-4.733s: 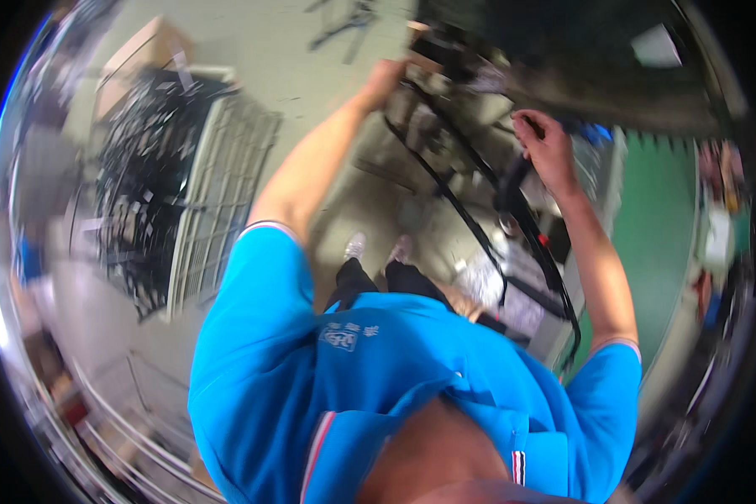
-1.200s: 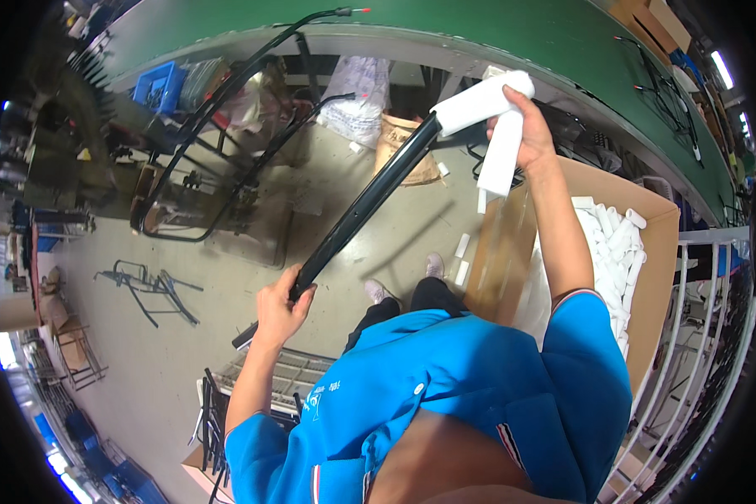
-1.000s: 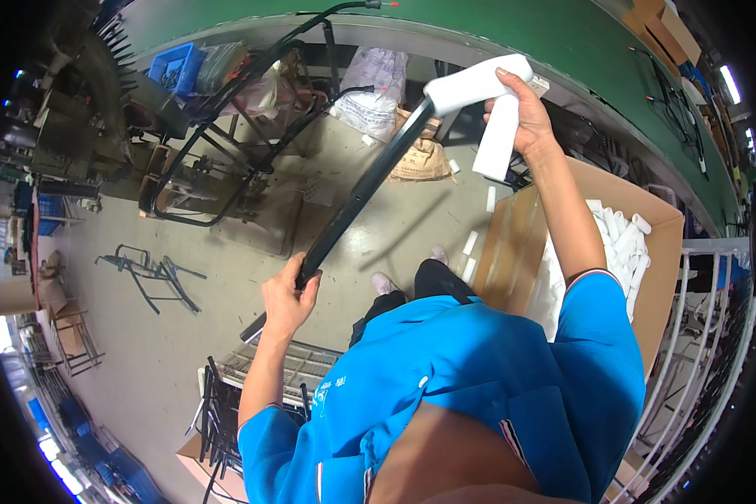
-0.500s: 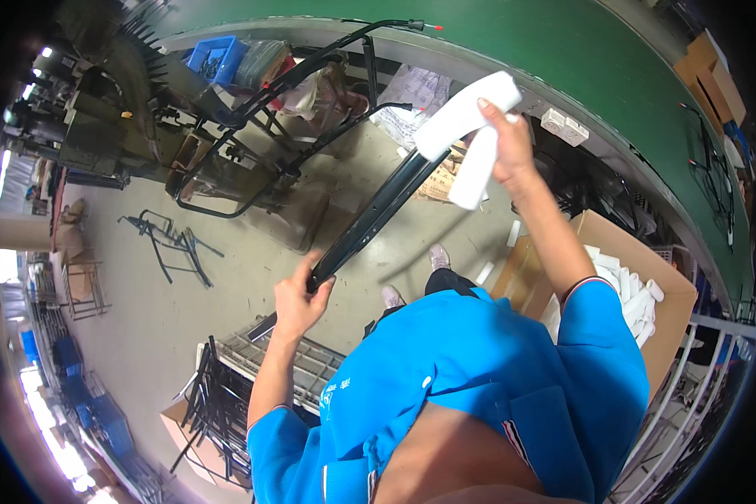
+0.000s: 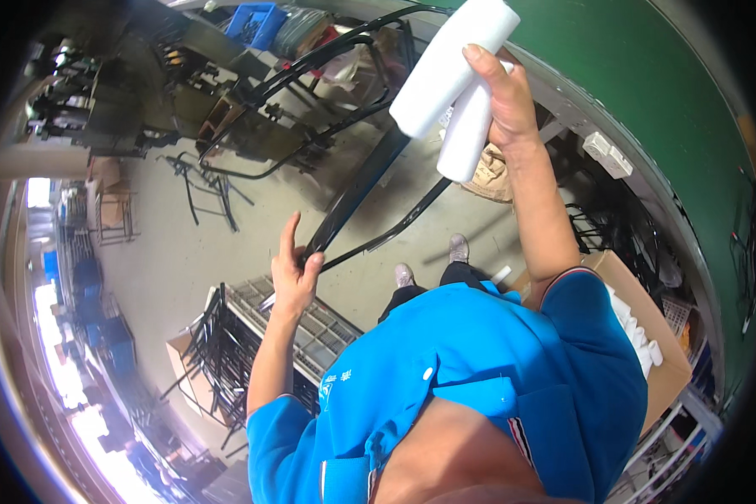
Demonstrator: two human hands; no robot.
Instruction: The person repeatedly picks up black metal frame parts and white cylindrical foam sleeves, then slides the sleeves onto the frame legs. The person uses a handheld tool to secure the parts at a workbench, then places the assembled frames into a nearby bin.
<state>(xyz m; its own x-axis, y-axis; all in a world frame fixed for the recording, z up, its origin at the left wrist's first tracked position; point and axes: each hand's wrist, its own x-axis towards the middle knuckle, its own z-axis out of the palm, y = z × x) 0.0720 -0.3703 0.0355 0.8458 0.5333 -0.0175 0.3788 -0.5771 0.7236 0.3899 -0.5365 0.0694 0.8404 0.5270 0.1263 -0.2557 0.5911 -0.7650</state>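
My left hand (image 5: 294,273) grips the lower end of a black tubular metal frame (image 5: 357,197), with its index finger pointing up away from the tube. Two dark bars of this frame fan out from that hand toward the upper right. My right hand (image 5: 511,101) is closed round two white sleeves, its thumb on the larger white sleeve (image 5: 454,67). The narrower white sleeve (image 5: 466,139) lies beside it, under my fingers. Each bar's upper end disappears at or behind a sleeve; whether it sits inside cannot be made out.
A larger black tube frame (image 5: 311,143) rests by the machine (image 5: 118,92) at upper left. A green-topped bench (image 5: 647,109) curves along the right. Beside me stands a cardboard box (image 5: 668,361) holding white sleeves. Black tubes (image 5: 223,361) are heaped next to a grey rack (image 5: 290,319).
The held frame's two bars, close together before, now spread apart. My right hand and the white sleeves have moved slightly up. The view has shifted, too.
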